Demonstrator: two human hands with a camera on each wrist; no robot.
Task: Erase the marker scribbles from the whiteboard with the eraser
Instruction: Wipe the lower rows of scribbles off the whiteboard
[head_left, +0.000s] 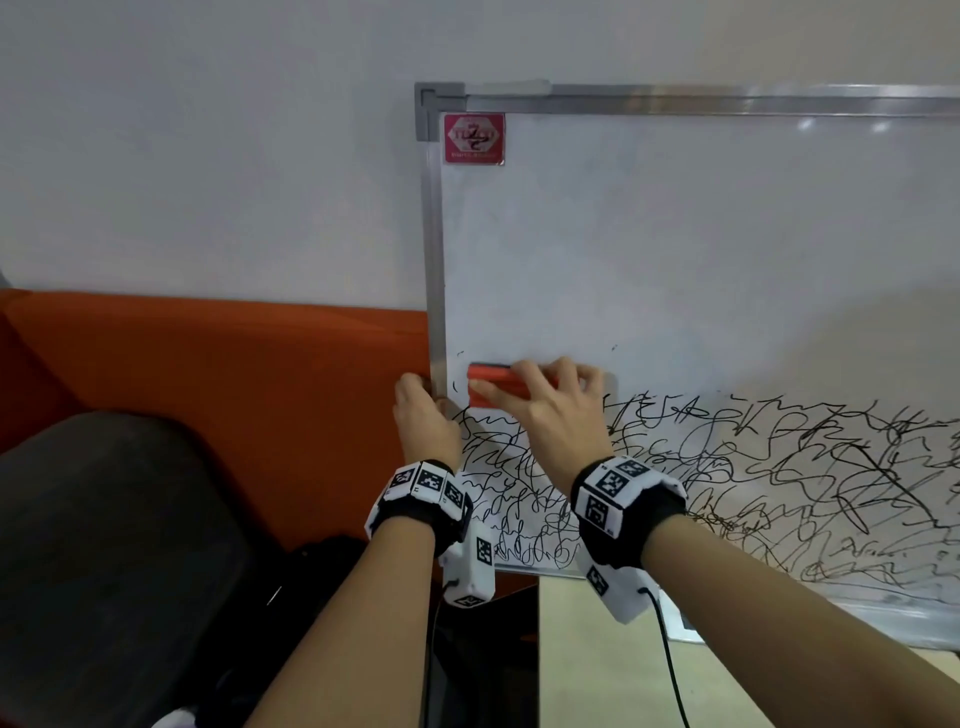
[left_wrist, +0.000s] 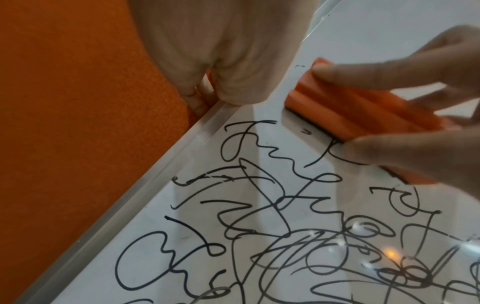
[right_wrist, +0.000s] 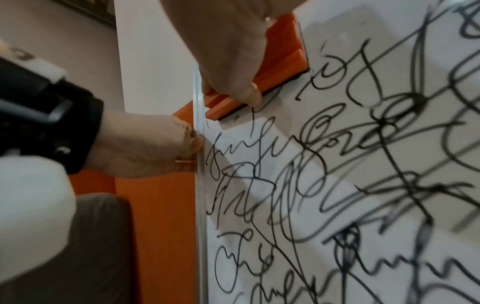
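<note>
Covering most of the eraser (head_left: 488, 375), right hand (head_left: 558, 410) hides it.

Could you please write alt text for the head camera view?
A right hand presses an orange eraser against a whiteboard, just above dense black scribbles filling its lower part. The left hand grips the board's left frame.

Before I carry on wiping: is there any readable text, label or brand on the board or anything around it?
Red sticker, top left corner of the whiteboard: a logo and a line of print, too blurred to read.
Black marker scribbles, lower part of the whiteboard: loops only, no legible words.
Wristbands: square black-and-white code markers, no text.
Orange eraser: no print visible.
</note>
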